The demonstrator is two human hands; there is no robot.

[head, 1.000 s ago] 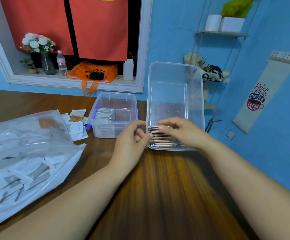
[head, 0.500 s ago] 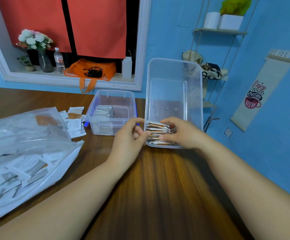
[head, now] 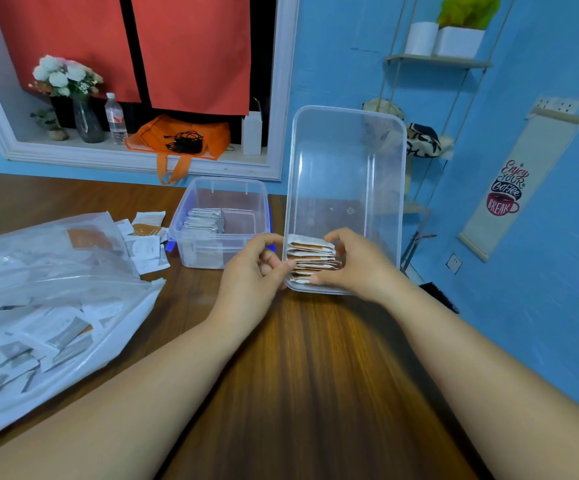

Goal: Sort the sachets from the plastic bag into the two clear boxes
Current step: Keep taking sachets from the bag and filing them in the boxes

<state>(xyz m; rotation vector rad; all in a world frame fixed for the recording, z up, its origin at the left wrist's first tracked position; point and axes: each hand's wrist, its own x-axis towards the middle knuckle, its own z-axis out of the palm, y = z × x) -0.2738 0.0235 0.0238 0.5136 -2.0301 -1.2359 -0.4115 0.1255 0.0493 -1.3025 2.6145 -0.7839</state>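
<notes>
A long clear box [head: 383, 188] lies on the wooden table in front of me. At its near end is a stack of orange-and-white sachets [head: 310, 252]. My right hand [head: 360, 268] reaches inside and grips this stack, fingers over the top and thumb at the near side. My left hand [head: 246, 282] holds the box's near left wall with curled fingers. A smaller clear box [head: 219, 254] to the left holds a row of grey-and-white sachets [head: 203, 220]. The big plastic bag [head: 39, 289] full of sachets lies at far left.
Several loose sachets [head: 146, 244] lie between the bag and the smaller box. The table's right edge [head: 430, 341] runs close beside my right arm, with a blue wall beyond. A window ledge with a vase, a bottle and an orange bag sits behind the table.
The orange sachets have been gathered from lying low in the box into a taller, fanned stack under my right hand. My left hand stays at the box's wall.
</notes>
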